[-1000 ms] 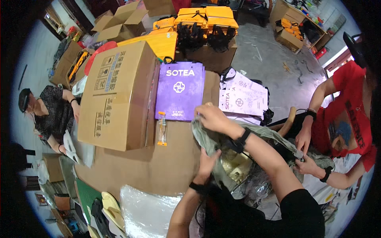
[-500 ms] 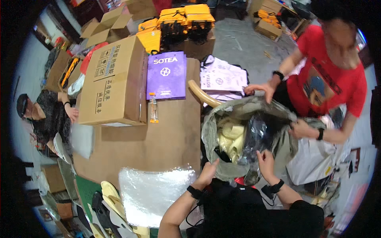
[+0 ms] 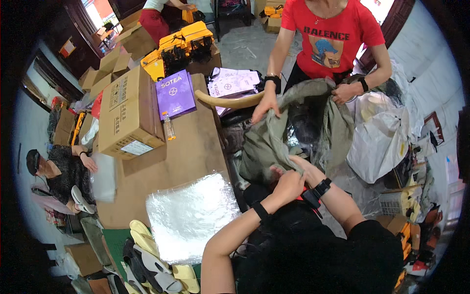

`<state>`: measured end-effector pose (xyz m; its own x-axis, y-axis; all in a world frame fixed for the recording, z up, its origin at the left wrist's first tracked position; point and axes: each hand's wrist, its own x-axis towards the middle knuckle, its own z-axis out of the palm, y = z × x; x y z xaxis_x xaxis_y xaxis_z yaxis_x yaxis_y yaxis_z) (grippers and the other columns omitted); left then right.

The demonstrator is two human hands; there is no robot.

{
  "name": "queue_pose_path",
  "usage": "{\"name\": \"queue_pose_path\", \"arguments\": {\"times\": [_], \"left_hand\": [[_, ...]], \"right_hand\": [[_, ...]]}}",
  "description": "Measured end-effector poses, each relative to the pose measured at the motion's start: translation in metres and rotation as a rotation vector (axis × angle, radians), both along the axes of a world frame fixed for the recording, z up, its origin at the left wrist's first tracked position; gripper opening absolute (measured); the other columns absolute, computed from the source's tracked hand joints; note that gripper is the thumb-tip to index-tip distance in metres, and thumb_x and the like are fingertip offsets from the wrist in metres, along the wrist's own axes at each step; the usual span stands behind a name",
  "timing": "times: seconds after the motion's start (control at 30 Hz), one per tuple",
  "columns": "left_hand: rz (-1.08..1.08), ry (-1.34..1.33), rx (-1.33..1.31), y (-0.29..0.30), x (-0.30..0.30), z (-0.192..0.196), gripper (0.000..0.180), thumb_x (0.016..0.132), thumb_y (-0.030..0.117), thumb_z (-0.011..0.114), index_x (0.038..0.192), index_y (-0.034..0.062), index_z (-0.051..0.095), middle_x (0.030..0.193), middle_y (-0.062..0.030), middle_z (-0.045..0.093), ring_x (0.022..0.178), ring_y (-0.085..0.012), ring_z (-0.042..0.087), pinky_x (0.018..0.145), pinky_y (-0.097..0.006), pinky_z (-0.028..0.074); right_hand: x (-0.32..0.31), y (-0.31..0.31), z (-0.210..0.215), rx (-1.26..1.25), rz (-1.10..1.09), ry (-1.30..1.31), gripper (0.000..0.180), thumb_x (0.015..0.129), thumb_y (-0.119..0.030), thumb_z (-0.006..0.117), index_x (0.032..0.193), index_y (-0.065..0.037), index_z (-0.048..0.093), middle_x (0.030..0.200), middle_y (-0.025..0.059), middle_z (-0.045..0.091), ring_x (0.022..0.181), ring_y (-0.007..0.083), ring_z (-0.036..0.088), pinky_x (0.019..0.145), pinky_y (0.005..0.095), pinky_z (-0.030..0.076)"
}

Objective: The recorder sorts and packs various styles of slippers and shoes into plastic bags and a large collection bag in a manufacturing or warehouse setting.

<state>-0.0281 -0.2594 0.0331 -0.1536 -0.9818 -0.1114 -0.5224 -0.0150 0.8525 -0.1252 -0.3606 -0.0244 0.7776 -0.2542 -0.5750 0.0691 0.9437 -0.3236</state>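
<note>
Our left hand [image 3: 286,185] and right hand [image 3: 304,169] both clenched on the near edge of a grey-green sack [image 3: 274,137], held just right of the brown surface [image 3: 191,152], a co-worker in a red shirt [image 3: 333,29] gripping its far rim (both hands), silvery plastic sheet [image 3: 191,215] beside us.

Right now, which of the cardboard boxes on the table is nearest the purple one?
The big closed cardboard box with the white label, directly left of the purple box; the other cartons lie farther back, open.

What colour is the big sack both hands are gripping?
Dull olive green; the sack shows best in the head view.
</note>
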Motion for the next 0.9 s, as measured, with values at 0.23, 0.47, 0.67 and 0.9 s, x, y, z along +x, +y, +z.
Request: {"name": "queue_pose_path", "arguments": {"times": [0.23,0.47,0.67,0.9], "left_hand": [[0.128,-0.090,0.163,0.052,0.105,-0.018,0.050,0.087,0.024,0.056,0.131,0.0079,0.041,0.123,-0.0224,0.052,0.113,-0.0360,0.051,0.094,-0.041,0.041],[0.172,-0.582,0.733,0.156,0.177,-0.123,0.038,0.087,0.044,0.048,0.119,0.0255,0.057,0.121,-0.0221,0.048,0.099,-0.0427,0.057,0.084,-0.049,0.048],[0.282,-0.549,0.724,0.172,0.162,-0.135,0.049,0.083,0.047,0.054,0.126,0.0230,0.052,0.139,-0.0323,0.026,0.113,-0.0504,0.046,0.093,-0.051,0.042],[0.253,-0.691,0.640,0.161,0.169,-0.147,0.043,0.083,0.050,0.055,0.111,0.0187,0.060,0.119,-0.0346,0.043,0.095,-0.0453,0.057,0.081,-0.047,0.049]], "right_hand": [[-0.035,-0.095,0.036,-0.454,-0.297,0.254,0.018,0.083,-0.010,0.050,0.086,0.005,0.060,0.074,0.0129,0.061,0.061,0.0180,0.058,0.055,0.0282,0.048],[-0.089,-0.141,0.069,-0.625,-0.629,0.332,0.022,0.086,-0.016,0.047,0.090,0.001,0.060,0.066,0.0067,0.056,0.056,0.0167,0.054,0.055,0.0270,0.045],[-0.128,-0.190,0.047,-0.605,-0.764,0.159,0.026,0.090,-0.018,0.046,0.100,0.002,0.060,0.079,0.0064,0.059,0.071,0.0166,0.057,0.061,0.0314,0.048],[-0.171,-0.189,0.024,-0.775,-0.695,0.933,0.023,0.083,-0.024,0.059,0.100,-0.007,0.059,0.080,0.0050,0.058,0.074,0.0145,0.056,0.059,0.0301,0.045]]}}
